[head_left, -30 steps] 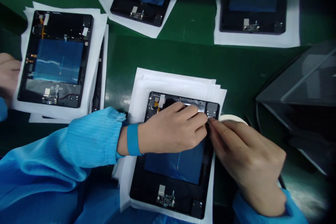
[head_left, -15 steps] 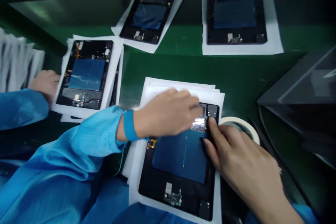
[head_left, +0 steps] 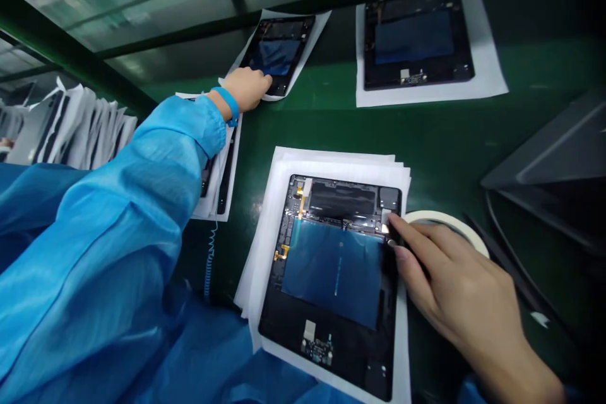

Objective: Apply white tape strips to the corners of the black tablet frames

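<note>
An opened tablet (head_left: 326, 360) with a blue-filmed battery (head_left: 334, 271) lies on stacked white paper sheets (head_left: 402, 341) in front of me. At its upper right edge, the index finger of my right hand (head_left: 454, 284) touches near a whitish tab, with the thumb apart at the rim. My left hand (head_left: 249, 87), a blue strap round its wrist, reaches to the far left tablet (head_left: 298, 44). Its curled fingers are at that tablet's lower left corner; what they grip, if anything, is hidden.
Another opened tablet (head_left: 466, 69) lies on paper at the back right. A tape roll (head_left: 466, 230) and a dark cable (head_left: 516, 265) are on the right. My sleeve partly covers stacked tablets (head_left: 230, 170). Upright paper-wrapped pieces (head_left: 89, 126) stand far left, beside another person's blue sleeve (head_left: 28, 192).
My left hand has left the front tablet's upper part and moved to the far left tablet. My right hand stays at the front tablet's edge. The other person's hand has withdrawn left.
</note>
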A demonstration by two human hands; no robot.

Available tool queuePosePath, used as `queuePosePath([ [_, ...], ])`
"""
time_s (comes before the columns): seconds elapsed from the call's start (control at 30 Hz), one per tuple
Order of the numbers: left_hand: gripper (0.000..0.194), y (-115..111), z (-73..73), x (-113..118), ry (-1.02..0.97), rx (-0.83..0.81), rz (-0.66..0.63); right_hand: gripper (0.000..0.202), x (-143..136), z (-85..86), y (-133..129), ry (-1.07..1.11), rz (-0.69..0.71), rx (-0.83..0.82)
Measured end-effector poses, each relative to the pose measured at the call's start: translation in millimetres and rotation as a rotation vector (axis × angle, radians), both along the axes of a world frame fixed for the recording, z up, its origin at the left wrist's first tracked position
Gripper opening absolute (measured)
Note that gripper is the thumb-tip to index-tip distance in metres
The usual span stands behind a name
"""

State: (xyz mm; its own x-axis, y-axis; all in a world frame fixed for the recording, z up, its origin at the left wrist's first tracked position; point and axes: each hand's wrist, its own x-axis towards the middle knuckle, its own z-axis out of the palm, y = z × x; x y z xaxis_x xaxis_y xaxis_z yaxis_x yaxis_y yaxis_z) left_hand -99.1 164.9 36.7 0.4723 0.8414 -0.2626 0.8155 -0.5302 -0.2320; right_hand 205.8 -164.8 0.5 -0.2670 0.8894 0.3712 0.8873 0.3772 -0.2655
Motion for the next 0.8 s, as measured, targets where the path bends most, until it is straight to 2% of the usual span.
queuePosePath([
  [0.13,0.028,-6,10.8,14,-0.086,0.035,-0.009,0.033,1,0.6,1,0.084,-0.003,0.000],
  [0.2,0.024,-18,25.7,32,-0.159,0.066,-0.008,0.032,2,0.8,0,0.121,0.005,-0.009],
  [0.27,0.025,-42,47.3,53,-0.241,0.106,-0.013,0.031,3,0.9,-1,0.147,0.011,-0.032],
  [0.33,0.024,-82,71.7,69,-0.283,0.144,-0.031,0.031,6,0.5,-3,0.180,0.007,-0.053],
  [0.37,0.026,-108,82.8,75,-0.304,0.217,-0.059,0.030,8,-0.1,-3,0.194,0.001,-0.061],
  [0.43,0.031,-167,99.4,80,-0.306,0.275,-0.165,0.029,11,-2.0,-2,0.201,-0.006,-0.049],
  [0.47,0.033,-198,103.9,80,-0.329,0.288,-0.270,0.027,12,-3.0,-2,0.201,-0.003,-0.033],
  [0.53,0.032,-257,105.5,74,-0.450,0.281,-0.475,0.021,12,-4.0,1,0.203,0.010,0.007],
  [0.57,0.028,-282,103.0,70,-0.479,0.227,-0.569,0.019,11,-3.9,3,0.202,0.012,0.026],
  [0.63,0.026,-319,93.0,60,-0.511,0.132,-0.636,0.018,8,-2.3,6,0.207,-0.009,0.053],
  [0.7,0.023,-339,78.9,54,-0.502,0.035,-0.677,0.017,7,-0.1,10,0.197,-0.071,0.082],
  [0.8,0.013,-350,57.2,51,-0.516,-0.087,-0.775,0.016,12,3.0,9,0.154,-0.211,0.168],
])
